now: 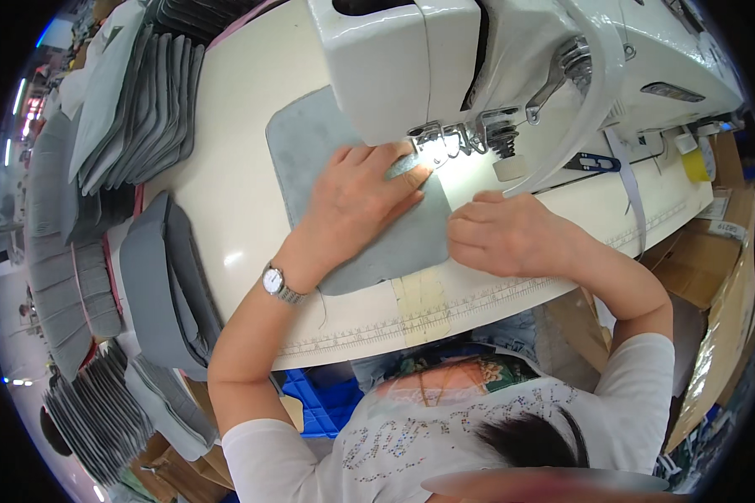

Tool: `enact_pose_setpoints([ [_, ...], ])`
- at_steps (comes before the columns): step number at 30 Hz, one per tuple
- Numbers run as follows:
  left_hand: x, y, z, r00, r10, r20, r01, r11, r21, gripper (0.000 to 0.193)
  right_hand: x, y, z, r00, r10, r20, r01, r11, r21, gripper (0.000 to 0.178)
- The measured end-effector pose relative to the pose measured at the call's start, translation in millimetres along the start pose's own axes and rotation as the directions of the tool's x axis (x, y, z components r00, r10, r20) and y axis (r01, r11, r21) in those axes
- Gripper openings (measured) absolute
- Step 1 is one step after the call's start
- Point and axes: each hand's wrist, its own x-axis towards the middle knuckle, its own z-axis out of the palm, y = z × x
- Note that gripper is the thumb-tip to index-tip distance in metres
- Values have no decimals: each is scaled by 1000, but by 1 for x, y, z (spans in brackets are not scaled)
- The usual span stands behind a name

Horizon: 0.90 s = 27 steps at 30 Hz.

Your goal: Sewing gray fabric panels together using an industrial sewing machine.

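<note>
Landmark: the white sewing machine (386,71), its needle area lit. Your work, a grey panel (310,155) with rounded corners, lies flat on the pale table (236,230), its far part running beneath the machine's head as seen from above.

Your left hand (356,194) rests on the panel, just on the near side of the machine's presser foot; the fingers are extended and slightly apart, their tips close to the foot. A wristwatch (273,280) is on that wrist.

Your right hand (505,235) is at the panel's right edge, nearer to you than the machine's needle area. Fingers curled inward; cannot tell whether they pinch the edge.

Right of the machine's needle area: a dark blue cutter (594,162) and, farther out, a yellow tape roll (695,165). Well left of the machine: stacked grey pieces (138,109).
</note>
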Motion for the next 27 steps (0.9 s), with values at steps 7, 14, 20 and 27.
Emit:
enact_pose_setpoints([
  [7,-10,0,-19,1000,27,9,-26,998,-57,28,5,2,6,997,67,-42,-67,998,5,8],
  [14,-37,30,-36,974,-100,204,126,985,-119,29,-15,-5,28,947,192,-257,-200,980,-5,10],
  [20,-37,18,-44,948,-122,294,206,940,-272,33,-114,-122,-18,743,447,-498,-539,841,-48,27],
  [27,-62,20,-27,966,-259,24,257,939,-230,20,-349,-182,-32,-161,971,-175,-903,-216,-371,92],
])
